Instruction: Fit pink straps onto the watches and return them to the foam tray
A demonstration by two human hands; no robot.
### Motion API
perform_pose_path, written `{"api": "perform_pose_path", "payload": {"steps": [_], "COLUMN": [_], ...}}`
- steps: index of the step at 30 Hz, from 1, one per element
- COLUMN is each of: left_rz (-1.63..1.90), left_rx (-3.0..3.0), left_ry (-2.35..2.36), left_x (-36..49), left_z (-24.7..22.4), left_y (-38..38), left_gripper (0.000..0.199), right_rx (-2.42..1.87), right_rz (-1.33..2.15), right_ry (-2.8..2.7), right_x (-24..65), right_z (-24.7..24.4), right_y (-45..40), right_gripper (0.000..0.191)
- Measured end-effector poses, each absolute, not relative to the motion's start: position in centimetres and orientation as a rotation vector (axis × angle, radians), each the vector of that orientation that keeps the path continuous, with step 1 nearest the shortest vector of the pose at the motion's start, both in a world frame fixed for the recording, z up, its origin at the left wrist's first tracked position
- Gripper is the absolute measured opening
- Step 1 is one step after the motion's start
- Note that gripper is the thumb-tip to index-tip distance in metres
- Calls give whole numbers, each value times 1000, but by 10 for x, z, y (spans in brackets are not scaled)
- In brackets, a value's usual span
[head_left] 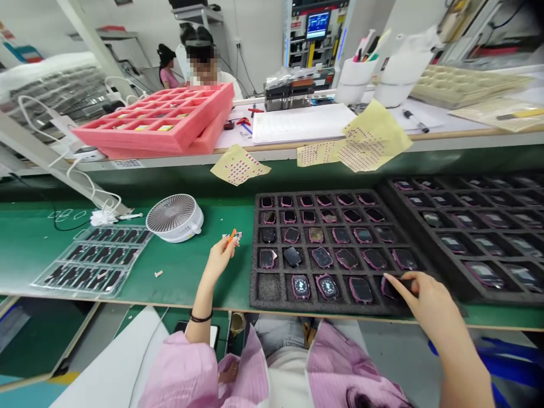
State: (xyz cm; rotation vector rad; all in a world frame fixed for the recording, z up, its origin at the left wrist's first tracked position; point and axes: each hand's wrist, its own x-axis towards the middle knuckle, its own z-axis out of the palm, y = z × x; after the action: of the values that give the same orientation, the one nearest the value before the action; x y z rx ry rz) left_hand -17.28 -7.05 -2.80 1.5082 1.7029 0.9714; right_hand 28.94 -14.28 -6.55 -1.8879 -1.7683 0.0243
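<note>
My left hand (218, 259) is closed round a thin orange stick (232, 234), whose exact kind I cannot make out. It hovers over the green bench, left of a black foam tray (254, 283). Small pale scraps lie by its fingertips. Smartwatches with purple-pink frames fill most of the tray's compartments; the near-left one is bare. At the near-right compartment, my right hand (429, 297) has its thumb and fingers closed about a smartwatch (387, 287), partly hidden by the hand. Two watches (301, 287) in the near row show lit faces.
A second black tray of watches (453, 243) adjoins on the right. To the left are a white fan (176, 218) and a clear plastic tray of dark parts (96, 258). Pink foam trays (148, 122), papers (301, 122) and pen cups (356, 79) occupy the shelf. People sit beyond.
</note>
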Motion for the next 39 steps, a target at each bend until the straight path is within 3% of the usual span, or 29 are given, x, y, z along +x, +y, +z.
{"api": "perform_pose_path", "payload": {"steps": [8,15,17,20,25,39], "left_rz": [961,975,989,803,633,709], "left_rx": [1450,1419,1463,1474,1490,1524], "left_ry": [1731,1950,1701,1215,875,898], "left_x": [-181,-163,-137,-85,-28,-26], "left_z": [-38,-16,-4,13,24,22], "left_y": [-72,-83,-93,-111,-126,-120], "left_gripper": [44,29,31,33,39,43], "right_rx": [-1757,-1631,-1421,-1036,-758,-717], "right_rz": [45,423,551,1053,1523,1535], "right_ry": [-1812,-1284,-1007,-787,-649,-685], "right_x": [273,253,227,177,121,114], "right_z": [-71,-59,-44,-16,14,18], "right_y": [-140,-152,-148,-136,-121,-117], "right_gripper": [66,45,38,26,24,27]}}
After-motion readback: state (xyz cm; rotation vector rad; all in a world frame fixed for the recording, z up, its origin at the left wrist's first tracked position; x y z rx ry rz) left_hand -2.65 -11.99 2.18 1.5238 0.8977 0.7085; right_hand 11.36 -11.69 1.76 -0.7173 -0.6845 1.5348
